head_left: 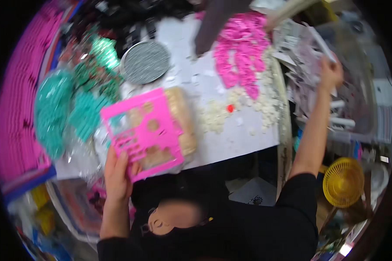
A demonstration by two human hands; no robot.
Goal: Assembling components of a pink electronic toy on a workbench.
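My left hand (117,173) is closed on the lower left edge of a bright pink plastic panel (162,111), which has round and rectangular cut-outs and is held tilted over the table's near edge. Behind the panel lies a beige, plastic-wrapped bundle (181,122). Out to the right, my right hand (332,73) reaches over a clear plastic bin (365,124) of white and pale pieces. Its fingers are closed on a long white strip (321,42); motion blur hides the strip's exact kind.
The white table (248,137) carries pink pieces (244,43), small cream pieces (215,115), a red piece (230,108), a round grey-topped tin (146,62) and teal bagged parts (54,111). Stacked pink panels (24,95) stand left. A yellow basket (343,182) is at lower right.
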